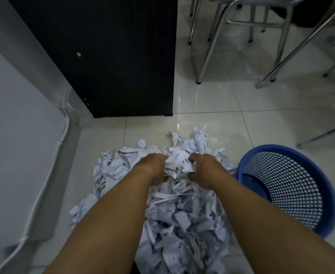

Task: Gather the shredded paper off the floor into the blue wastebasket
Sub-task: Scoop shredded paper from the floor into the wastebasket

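A big heap of white shredded paper point(182, 218) covers the tiled floor in front of me. My left hand point(153, 165) and my right hand point(204, 167) dig into the far part of the heap, and their fingers close from both sides on one bunch of shreds point(177, 162). The fingertips are hidden in the paper. The blue wastebasket point(287, 186), with mesh walls, stands on the floor right of the heap, close to my right forearm. No paper shows in the part of its inside that I can see.
A black cabinet point(111, 56) stands beyond the heap at the back left. Chrome chair legs point(208, 48) stand at the back right. A white wall with a cable point(44, 178) along its base runs down the left side.
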